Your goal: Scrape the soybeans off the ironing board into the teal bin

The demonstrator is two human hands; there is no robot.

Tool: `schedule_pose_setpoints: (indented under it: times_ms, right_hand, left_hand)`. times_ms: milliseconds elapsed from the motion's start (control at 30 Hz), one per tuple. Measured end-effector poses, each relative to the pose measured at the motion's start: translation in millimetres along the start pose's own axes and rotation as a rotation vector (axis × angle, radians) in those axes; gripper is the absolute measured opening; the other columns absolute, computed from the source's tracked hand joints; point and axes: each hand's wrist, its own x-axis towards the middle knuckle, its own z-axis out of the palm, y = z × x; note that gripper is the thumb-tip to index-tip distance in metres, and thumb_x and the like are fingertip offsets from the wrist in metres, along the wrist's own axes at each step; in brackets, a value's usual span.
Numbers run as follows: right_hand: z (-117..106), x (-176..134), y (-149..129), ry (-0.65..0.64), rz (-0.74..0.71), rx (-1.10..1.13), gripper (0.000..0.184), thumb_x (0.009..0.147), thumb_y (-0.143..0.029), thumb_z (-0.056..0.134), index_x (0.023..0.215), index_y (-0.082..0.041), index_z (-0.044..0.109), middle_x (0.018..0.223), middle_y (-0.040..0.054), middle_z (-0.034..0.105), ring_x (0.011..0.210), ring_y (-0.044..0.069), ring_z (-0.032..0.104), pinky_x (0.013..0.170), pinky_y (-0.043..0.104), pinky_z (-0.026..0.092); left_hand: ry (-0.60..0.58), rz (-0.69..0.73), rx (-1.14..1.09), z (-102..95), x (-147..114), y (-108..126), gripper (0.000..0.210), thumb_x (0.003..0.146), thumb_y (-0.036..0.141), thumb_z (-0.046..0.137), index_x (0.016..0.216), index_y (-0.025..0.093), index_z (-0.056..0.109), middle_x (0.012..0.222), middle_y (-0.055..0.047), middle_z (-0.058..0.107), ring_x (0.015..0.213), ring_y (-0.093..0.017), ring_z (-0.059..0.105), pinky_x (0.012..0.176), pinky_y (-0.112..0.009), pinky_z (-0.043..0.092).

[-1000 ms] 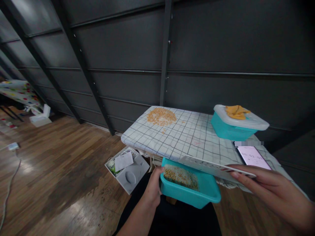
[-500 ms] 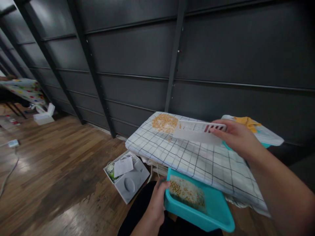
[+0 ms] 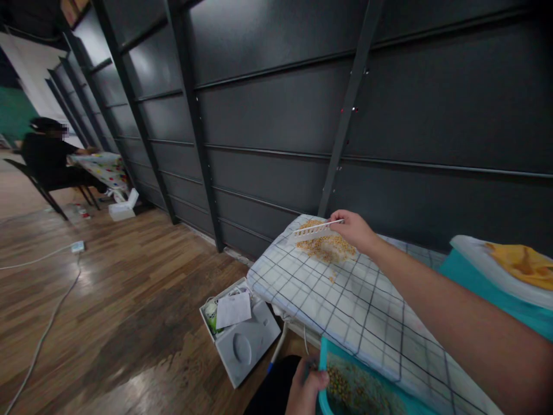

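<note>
My right hand [image 3: 355, 229] grips one end of a white slotted plastic strip [image 3: 314, 232], held over a spread of yellow kernels [image 3: 330, 251] at the far end of the table. The kernels look like corn or beans; I cannot tell which. A few stray ones lie nearer me on the checked cloth [image 3: 309, 291]. Low in view, my left hand [image 3: 306, 383] is closed on the near left rim of a turquoise tub [image 3: 324, 397] below the table edge. More kernels [image 3: 341, 387] lie inside, over a mottled bottom; the tub's near part is cut off by the frame.
Right on the table, a yellow cloth [image 3: 525, 262] lies on a white lid [image 3: 475, 251] over a turquoise container [image 3: 466, 276]. An open white box [image 3: 246, 346] stands on the floor. A cable [image 3: 54, 314] crosses the floor. A person [image 3: 47, 153] sits far left. Dark wall panels [image 3: 268, 109] rise behind.
My right hand has moved the strip from beside the kernels to over and beyond them. The view has turned left, and the tub sits lower in it. My left hand stays on the rim.
</note>
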Motion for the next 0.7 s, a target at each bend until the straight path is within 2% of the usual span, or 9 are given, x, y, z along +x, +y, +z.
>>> schedule_pose_setpoints:
  times_ms: [100, 167, 300, 400, 533, 700]
  right_hand:
    - [15, 19, 3, -0.015, -0.100, -0.076, 0.008, 0.066, -0.027, 0.060, 0.071, -0.022, 0.056, 0.069, -0.0008, 0.060, 0.064, 0.015, 0.052, 0.058, 0.027, 0.038]
    - [23, 29, 5, -0.034, -0.134, -0.062, 0.010, 0.065, -0.024, 0.059, 0.074, -0.021, 0.061, 0.073, 0.0002, 0.063, 0.068, 0.016, 0.056, 0.063, 0.028, 0.041]
    - [33, 42, 9, -0.116, -0.026, -0.054, 0.019, 0.066, -0.023, 0.059, 0.079, -0.019, 0.072, 0.076, 0.0041, 0.070, 0.075, 0.020, 0.062, 0.070, 0.030, 0.045]
    - [34, 46, 15, -0.138, 0.012, -0.118, 0.018, 0.066, -0.023, 0.060, 0.076, -0.018, 0.074, 0.072, 0.0039, 0.070, 0.074, 0.021, 0.062, 0.067, 0.030, 0.045]
    - [30, 49, 22, -0.192, 0.046, -0.131, 0.019, 0.066, -0.018, 0.060, 0.077, -0.018, 0.076, 0.076, 0.0042, 0.072, 0.075, 0.020, 0.064, 0.070, 0.029, 0.047]
    - [25, 47, 25, -0.161, 0.092, -0.143, 0.024, 0.064, -0.011, 0.059, 0.077, -0.019, 0.078, 0.075, 0.0037, 0.073, 0.074, 0.019, 0.065, 0.072, 0.029, 0.049]
  left_hand:
    - [-0.037, 0.066, 0.035, -7.5, 12, -8, 0.041, 0.051, 0.040, 0.079, 0.085, 0.017, 0.070, 0.076, -0.005, 0.070, 0.081, -0.028, 0.066, 0.079, -0.036, 0.046]
    - [0.010, 0.069, 0.036, -10.9, 19, -15, 0.045, 0.049, 0.042, 0.079, 0.085, 0.017, 0.069, 0.076, -0.007, 0.071, 0.077, -0.028, 0.065, 0.075, -0.036, 0.046]
    - [0.086, 0.076, 0.047, -16.1, 27, -25, 0.053, 0.046, 0.044, 0.079, 0.089, 0.015, 0.070, 0.079, -0.009, 0.072, 0.077, -0.028, 0.064, 0.073, -0.037, 0.045]
    - [0.032, 0.072, 0.086, -19.5, 27, -23, 0.056, 0.045, 0.044, 0.080, 0.092, 0.014, 0.070, 0.080, -0.008, 0.071, 0.077, -0.026, 0.062, 0.073, -0.034, 0.044]
    - [-0.052, 0.068, 0.118, -20.7, 23, -17, 0.055, 0.051, 0.043, 0.077, 0.098, 0.014, 0.070, 0.081, -0.006, 0.068, 0.074, -0.022, 0.060, 0.071, -0.032, 0.041]
    - [0.020, 0.076, 0.129, -16.2, 24, -20, 0.055, 0.047, 0.047, 0.079, 0.090, 0.015, 0.068, 0.076, -0.005, 0.064, 0.073, -0.023, 0.057, 0.071, -0.033, 0.040]
